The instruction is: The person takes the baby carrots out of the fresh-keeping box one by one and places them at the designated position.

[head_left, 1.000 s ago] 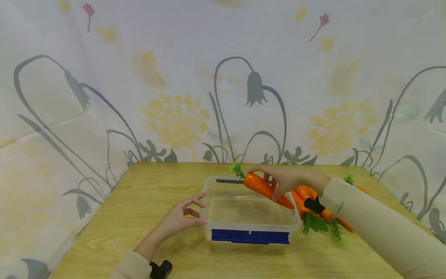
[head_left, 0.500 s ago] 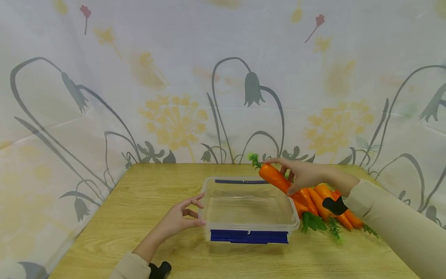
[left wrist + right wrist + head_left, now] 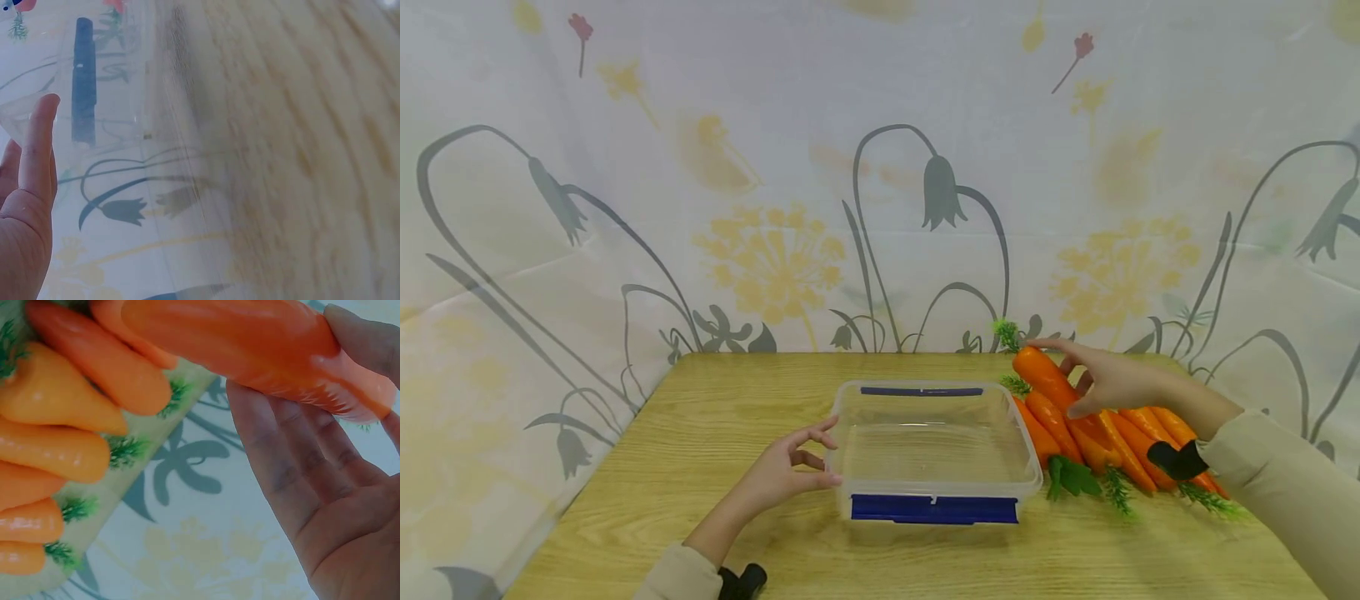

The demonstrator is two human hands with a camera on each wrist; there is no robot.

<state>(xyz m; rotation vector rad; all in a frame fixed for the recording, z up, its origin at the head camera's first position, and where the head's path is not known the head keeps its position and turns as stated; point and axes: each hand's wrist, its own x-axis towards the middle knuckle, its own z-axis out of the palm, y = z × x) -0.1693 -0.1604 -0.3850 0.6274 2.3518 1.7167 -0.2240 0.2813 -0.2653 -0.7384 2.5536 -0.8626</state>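
My right hand [image 3: 1123,379] grips a large orange carrot [image 3: 1043,375] between thumb and fingers. This carrot is tilted, its green top up and to the left, above other carrots. In the right wrist view the thumb presses one side of the carrot [image 3: 250,347] and the fingers support the other. A clear plastic food container [image 3: 936,488] with blue latches stands lidless on the table, with nothing seen inside. At its left side my left hand [image 3: 782,471] rests with thumb and fingers spread against the wall. The left wrist view shows one straight finger [image 3: 39,150] near the container's edge.
Several carrots [image 3: 1054,427] with green tops lie in a row close to the container's right side. Green leaves [image 3: 1071,477] stick out at their near end. Behind the wooden table [image 3: 737,392] hangs a flower-patterned cloth [image 3: 775,167].
My right hand has moved to the right with the carrot, from over the container's right rim to over the pile. The left hand has stayed at the container.
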